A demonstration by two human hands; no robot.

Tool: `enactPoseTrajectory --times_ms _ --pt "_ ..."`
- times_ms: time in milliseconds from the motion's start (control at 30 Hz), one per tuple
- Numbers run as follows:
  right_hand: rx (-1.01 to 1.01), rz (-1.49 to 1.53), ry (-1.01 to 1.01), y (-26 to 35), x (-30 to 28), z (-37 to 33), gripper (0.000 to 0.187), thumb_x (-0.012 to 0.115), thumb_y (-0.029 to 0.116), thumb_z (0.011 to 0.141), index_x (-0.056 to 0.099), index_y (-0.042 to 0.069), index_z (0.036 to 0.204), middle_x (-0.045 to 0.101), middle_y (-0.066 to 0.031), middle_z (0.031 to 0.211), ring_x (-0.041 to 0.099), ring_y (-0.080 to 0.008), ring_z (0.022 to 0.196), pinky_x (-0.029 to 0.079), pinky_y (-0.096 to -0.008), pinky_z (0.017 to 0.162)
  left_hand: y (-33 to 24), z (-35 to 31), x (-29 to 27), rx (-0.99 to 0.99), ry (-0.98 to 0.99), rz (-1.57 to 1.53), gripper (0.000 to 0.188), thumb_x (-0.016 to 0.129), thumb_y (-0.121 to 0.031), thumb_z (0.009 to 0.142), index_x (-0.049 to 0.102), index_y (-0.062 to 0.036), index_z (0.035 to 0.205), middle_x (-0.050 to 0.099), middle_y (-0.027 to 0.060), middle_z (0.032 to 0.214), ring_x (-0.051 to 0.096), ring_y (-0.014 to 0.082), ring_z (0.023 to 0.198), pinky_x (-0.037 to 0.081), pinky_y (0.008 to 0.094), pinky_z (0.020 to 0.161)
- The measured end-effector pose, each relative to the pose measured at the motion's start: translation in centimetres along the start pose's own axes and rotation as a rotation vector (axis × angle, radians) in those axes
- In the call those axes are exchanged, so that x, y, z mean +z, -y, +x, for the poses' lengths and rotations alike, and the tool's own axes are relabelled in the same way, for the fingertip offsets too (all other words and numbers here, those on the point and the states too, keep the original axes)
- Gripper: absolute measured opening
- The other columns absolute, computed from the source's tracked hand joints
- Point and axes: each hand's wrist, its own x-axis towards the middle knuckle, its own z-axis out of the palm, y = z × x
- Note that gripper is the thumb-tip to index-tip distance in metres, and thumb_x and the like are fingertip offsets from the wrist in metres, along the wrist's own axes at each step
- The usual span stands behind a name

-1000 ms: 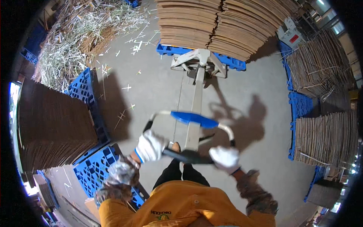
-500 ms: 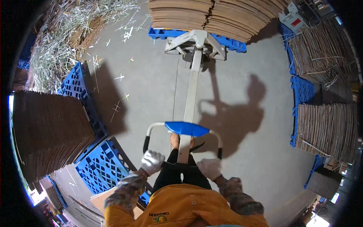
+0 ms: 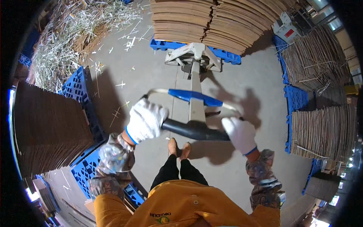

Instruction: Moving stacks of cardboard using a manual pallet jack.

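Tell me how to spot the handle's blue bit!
Start at the tall cardboard stack at the top. In front, a pale bar leads down to the looped handle in the gloved left hand and right hand. The blue piece spans the handle's far side, smooth, unlike the holey blue pallets.

At left, a pale strip heap [image 3: 70, 47] beyond a brown cardboard stack [image 3: 49, 125]

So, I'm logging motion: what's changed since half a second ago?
The white, blue and black looped handle swung up and forward; the white-gloved left hand and white-gloved right hand rose with it, still gripping. The brown cardboard stack stayed on its blue plastic pallet.
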Motion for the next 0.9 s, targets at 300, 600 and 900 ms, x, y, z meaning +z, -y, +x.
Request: enactPoseTrajectory --times_ms 300,600,900 --pt "0.349 0.391 0.583 9.4 13.7 -16.9 0.037 0.05 0.037 0.091 0.06 0.008 0.07 0.058 -0.0115 0.06 0.057 -0.0315 0.053 0.042 -0.0452 0.049 -6.8 -15.2 13.9 -0.118 0.482 -0.13 0.014 0.063 -0.027 0.065 0.058 -0.0136 0.065 0.058 0.0048 0.062 0.059 0.0245 0.058 0.043 0.0382 0.055" --pt "0.007 0.149 0.504 7.5 4.8 -10.3 0.009 0.051 0.022 0.086 0.056 0.015 0.082 0.055 -0.0057 0.067 0.057 -0.0254 0.049 0.043 -0.0409 0.039 -4.3 -10.6 4.6 -0.085 0.4 -0.173 0.016 0.063 -0.03 0.064 0.055 -0.016 0.063 0.056 0.0042 0.059 0.059 0.0267 0.056 0.044 0.0408 0.053" --pt "0.271 0.23 0.192 3.5 -1.0 -1.2 0.027 0.062 0.033 0.085 0.059 0.016 0.065 0.052 -0.0082 0.05 0.053 -0.0265 0.042 0.04 -0.0377 0.039 -1.5 -4.2 0.9 -0.008 -0.038 -0.005 0.016 0.06 -0.028 0.06 0.05 -0.0165 0.062 0.047 0.0033 0.056 0.052 0.0227 0.052 0.037 0.038 0.05"
